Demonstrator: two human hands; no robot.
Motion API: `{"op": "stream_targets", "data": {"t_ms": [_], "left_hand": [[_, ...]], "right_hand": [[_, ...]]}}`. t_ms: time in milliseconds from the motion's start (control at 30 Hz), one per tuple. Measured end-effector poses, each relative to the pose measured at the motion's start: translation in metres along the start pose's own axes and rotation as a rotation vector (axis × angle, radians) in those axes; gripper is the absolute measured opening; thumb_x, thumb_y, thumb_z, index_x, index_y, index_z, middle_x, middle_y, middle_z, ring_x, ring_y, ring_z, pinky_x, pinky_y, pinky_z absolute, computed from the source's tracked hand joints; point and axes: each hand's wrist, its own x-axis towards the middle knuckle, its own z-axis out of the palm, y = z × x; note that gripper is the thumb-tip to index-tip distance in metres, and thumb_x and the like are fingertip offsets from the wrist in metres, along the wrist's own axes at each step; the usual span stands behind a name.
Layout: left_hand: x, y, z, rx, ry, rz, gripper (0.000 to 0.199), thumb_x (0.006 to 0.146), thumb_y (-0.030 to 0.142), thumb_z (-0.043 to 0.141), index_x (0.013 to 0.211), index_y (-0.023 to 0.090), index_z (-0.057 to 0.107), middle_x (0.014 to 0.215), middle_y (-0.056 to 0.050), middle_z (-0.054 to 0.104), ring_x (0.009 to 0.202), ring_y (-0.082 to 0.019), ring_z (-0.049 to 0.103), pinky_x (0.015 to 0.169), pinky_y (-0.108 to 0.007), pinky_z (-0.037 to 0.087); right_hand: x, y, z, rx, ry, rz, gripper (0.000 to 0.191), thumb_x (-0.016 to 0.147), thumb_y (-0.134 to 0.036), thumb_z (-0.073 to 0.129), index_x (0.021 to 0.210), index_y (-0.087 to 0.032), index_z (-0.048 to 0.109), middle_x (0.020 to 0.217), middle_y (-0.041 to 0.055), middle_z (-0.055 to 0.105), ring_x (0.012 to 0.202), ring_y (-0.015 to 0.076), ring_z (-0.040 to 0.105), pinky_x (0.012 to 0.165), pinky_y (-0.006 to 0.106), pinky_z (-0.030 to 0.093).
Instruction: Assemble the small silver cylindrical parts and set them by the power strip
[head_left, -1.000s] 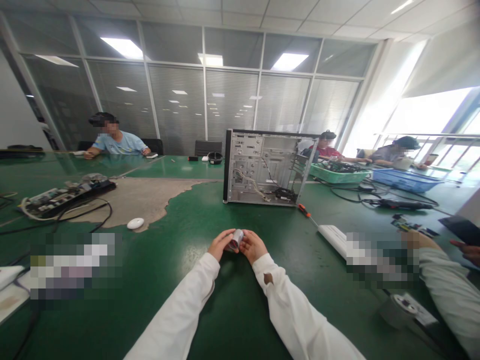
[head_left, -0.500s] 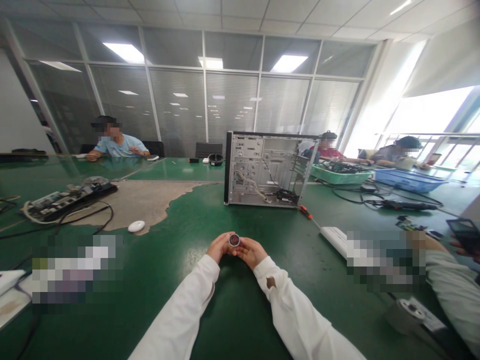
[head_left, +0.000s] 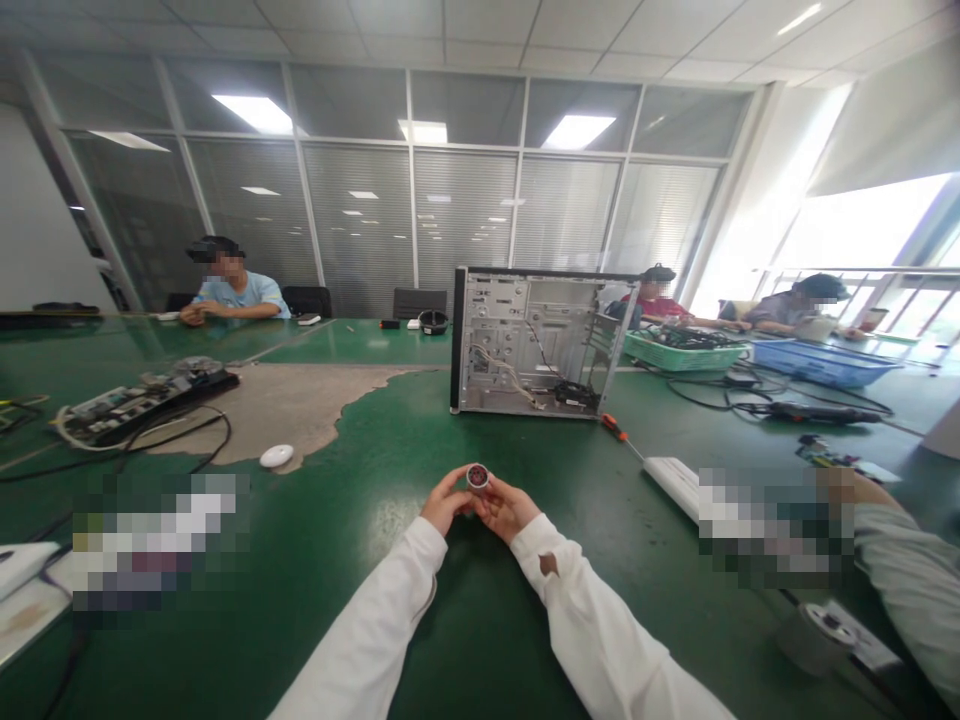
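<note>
Gripped between left hand (head_left: 445,503) and right hand (head_left: 511,512), a small silvery cylinder (head_left: 478,479) with a dark reddish end is held in front of the opened computer case (head_left: 551,345). By its lower right corner an orange-handled screwdriver (head_left: 614,428) is laid; left of the case a round white disc (head_left: 277,457) is seen; right of the case, a green basket (head_left: 686,357) of dark cables (head_left: 686,338).

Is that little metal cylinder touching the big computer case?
Apart: the head view shows green tabletop between the metal cylinder and the open computer case.
</note>
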Motion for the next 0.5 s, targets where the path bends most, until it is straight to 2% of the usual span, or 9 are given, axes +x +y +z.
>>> {"op": "stream_targets", "data": {"t_ms": [267,500], "left_hand": [[-0.0008,-0.0002,-0.0001,0.094,0.007,0.053,0.059,0.055,0.028,0.063,0.109,0.013,0.043,0.056,0.001,0.059,0.053,-0.012,0.054,0.056,-0.025,0.038],[-0.0056,0.0025,0.0039,0.104,-0.005,0.078,0.058,0.057,0.031,0.063,0.108,0.014,0.040,0.055,0.002,0.059,0.055,-0.013,0.056,0.058,-0.026,0.040]], "right_hand": [[-0.0006,-0.0021,0.0013,0.038,0.074,0.042,0.021,0.070,-0.028,0.054,0.064,-0.009,0.058,0.047,0.0013,0.054,0.044,0.0070,0.052,0.048,0.017,0.045],[-0.0021,-0.0015,0.0018,-0.054,0.075,-0.020,0.020,0.069,-0.030,0.053,0.063,-0.012,0.056,0.047,0.0007,0.053,0.046,0.0090,0.053,0.049,0.021,0.047]]}}
